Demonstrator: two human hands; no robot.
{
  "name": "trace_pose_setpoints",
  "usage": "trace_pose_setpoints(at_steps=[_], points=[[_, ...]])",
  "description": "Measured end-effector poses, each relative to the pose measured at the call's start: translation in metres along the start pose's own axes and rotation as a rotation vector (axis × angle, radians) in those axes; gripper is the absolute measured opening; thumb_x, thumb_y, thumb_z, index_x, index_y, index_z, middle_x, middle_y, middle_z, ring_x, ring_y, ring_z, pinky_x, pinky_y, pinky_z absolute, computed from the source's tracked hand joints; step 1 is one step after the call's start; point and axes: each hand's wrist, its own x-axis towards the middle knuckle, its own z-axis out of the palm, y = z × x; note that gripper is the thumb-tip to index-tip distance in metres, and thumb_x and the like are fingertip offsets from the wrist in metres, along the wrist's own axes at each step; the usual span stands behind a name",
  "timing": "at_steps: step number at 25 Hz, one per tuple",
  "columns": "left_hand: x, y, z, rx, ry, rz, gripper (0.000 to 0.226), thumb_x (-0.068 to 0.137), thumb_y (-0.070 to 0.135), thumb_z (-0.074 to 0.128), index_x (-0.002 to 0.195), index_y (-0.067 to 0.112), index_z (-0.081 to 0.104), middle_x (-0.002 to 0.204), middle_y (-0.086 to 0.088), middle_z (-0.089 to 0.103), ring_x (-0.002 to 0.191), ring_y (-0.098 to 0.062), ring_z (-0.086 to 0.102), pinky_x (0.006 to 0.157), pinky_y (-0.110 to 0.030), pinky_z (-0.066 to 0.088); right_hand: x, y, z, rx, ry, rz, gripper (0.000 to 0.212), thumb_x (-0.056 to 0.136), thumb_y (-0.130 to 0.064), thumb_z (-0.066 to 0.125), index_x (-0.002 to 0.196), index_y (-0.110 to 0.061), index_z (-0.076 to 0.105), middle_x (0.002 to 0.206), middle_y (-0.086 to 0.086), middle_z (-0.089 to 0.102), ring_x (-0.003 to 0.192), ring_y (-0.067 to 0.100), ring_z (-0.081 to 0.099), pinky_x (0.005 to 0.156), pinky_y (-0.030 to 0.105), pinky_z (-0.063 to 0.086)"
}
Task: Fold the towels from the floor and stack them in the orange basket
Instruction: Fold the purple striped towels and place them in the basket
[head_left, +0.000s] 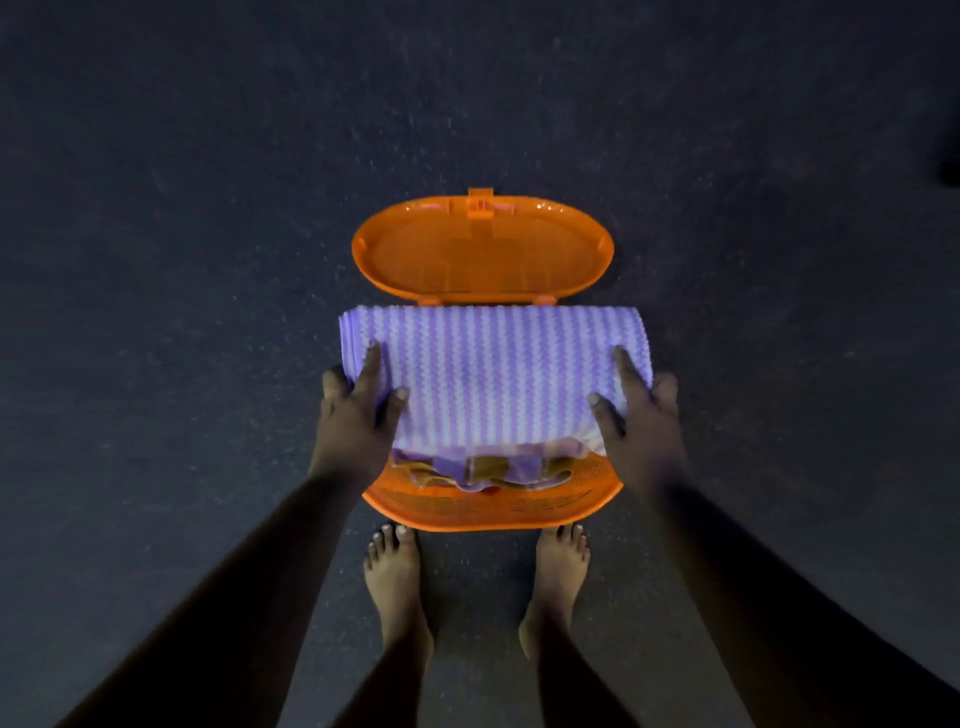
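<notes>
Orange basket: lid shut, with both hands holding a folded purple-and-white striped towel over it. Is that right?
Not quite: the lid is open, swung back behind the orange basket, as the head view shows. The rest stands: the left hand and right hand hold the folded purple-and-white striped towel over the basket, fingers curled round its ends.

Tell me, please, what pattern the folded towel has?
Purple and white zigzag stripes on the towel, seen in the head view.

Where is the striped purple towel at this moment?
In the head view's centre, the folded purple towel is held over the orange basket, between left hand and right hand.
</notes>
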Motion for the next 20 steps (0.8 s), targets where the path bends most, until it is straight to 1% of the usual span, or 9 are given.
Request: trace_pose_setpoints(at_steps=[3, 4, 7, 9, 10, 12, 14, 17, 20], points=[[0.013, -0.043, 0.057, 0.083, -0.099, -0.032, 0.076, 0.1, 0.028, 0.063, 0.162, 0.02, 0.021, 0.149, -0.028, 0.028, 0.136, -0.045, 0.039, 0.115, -0.041, 0.031, 0.009, 0.036, 0.062, -0.066, -0.118, 0.071, 0.07, 0.1, -0.033, 0.061, 0.16, -0.022, 0.026, 0.152, 0.025, 0.027, 0.134, 0.042, 0.042, 0.11, 0.041, 0.039], [0.016, -0.053, 0.072, 0.113, -0.143, -0.047, 0.079, 0.1, 0.027, 0.063, 0.163, 0.018, 0.016, 0.153, -0.029, 0.023, 0.14, -0.045, 0.036, 0.117, -0.04, 0.03, 0.011, 0.043, 0.078, -0.112, -0.166, 0.097, 0.071, 0.1, -0.033, 0.059, 0.161, -0.023, 0.023, 0.156, 0.025, 0.022, 0.138, 0.043, 0.038, 0.11, 0.044, 0.04], [0.019, -0.067, 0.095, 0.195, -0.237, -0.136, 0.08, 0.101, 0.029, 0.058, 0.164, 0.02, 0.008, 0.156, -0.03, 0.016, 0.142, -0.048, 0.032, 0.118, -0.045, 0.03, 0.013, 0.045, 0.105, -0.314, -0.274, 0.175, 0.071, 0.101, -0.032, 0.051, 0.161, -0.022, 0.015, 0.157, 0.022, 0.021, 0.134, 0.045, 0.04, 0.102, 0.049, 0.045], [0.018, -0.06, 0.098, 0.26, -0.173, -0.19, 0.078, 0.101, 0.029, 0.056, 0.164, 0.02, 0.01, 0.162, -0.031, 0.01, 0.147, -0.05, 0.023, 0.121, -0.049, 0.024, 0.013, 0.035, 0.108, -0.389, -0.248, 0.224, 0.071, 0.1, -0.027, 0.05, 0.161, -0.018, 0.015, 0.162, 0.021, 0.012, 0.144, 0.045, 0.027, 0.111, 0.053, 0.04], [0.015, -0.052, 0.099, 0.312, -0.097, -0.153, 0.077, 0.1, 0.03, 0.055, 0.163, 0.016, 0.013, 0.164, -0.032, 0.006, 0.15, -0.05, 0.016, 0.123, -0.05, 0.018, 0.012, 0.028, 0.108, -0.416, -0.2, 0.187, 0.071, 0.098, -0.026, 0.05, 0.16, -0.017, 0.016, 0.165, 0.02, 0.006, 0.15, 0.044, 0.017, 0.116, 0.055, 0.033], [0.01, -0.032, 0.105, 0.396, 0.025, 0.055, 0.075, 0.098, 0.036, 0.051, 0.161, 0.009, 0.022, 0.166, -0.03, 0.008, 0.154, -0.047, 0.009, 0.124, -0.052, 0.008, 0.012, 0.015, 0.113, -0.461, -0.12, -0.033, 0.07, 0.098, -0.034, 0.049, 0.16, -0.02, 0.02, 0.168, 0.018, 0.002, 0.155, 0.041, 0.002, 0.123, 0.058, 0.014], [0.012, -0.02, 0.123, 0.446, 0.006, 0.259, 0.075, 0.097, 0.046, 0.042, 0.16, 0.007, 0.026, 0.167, -0.025, 0.013, 0.155, -0.042, 0.01, 0.124, -0.056, 0.007, 0.02, 0.008, 0.126, -0.481, -0.126, -0.233, 0.07, 0.101, -0.049, 0.042, 0.161, -0.023, 0.018, 0.169, 0.016, 0.001, 0.156, 0.04, -0.004, 0.123, 0.061, 0.005], [0.031, -0.035, 0.154, 0.529, -0.028, 0.304, 0.08, 0.098, 0.059, 0.033, 0.161, 0.01, 0.025, 0.168, -0.018, 0.016, 0.156, -0.036, 0.012, 0.126, -0.056, 0.008, 0.04, 0.026, 0.154, -0.465, -0.199, -0.223, 0.082, 0.097, -0.068, 0.035, 0.163, -0.026, 0.008, 0.17, 0.013, -0.005, 0.156, 0.036, -0.007, 0.121, 0.064, 0.004], [0.052, -0.069, 0.179, 0.574, 0.003, 0.301, 0.086, 0.097, 0.067, 0.034, 0.162, 0.012, 0.022, 0.169, -0.015, 0.015, 0.157, -0.033, 0.01, 0.126, -0.054, 0.007, 0.05, 0.058, 0.185, -0.438, -0.169, -0.16, 0.09, 0.091, -0.08, 0.028, 0.163, -0.03, 0.006, 0.17, 0.01, -0.004, 0.157, 0.032, -0.004, 0.121, 0.063, 0.006]])
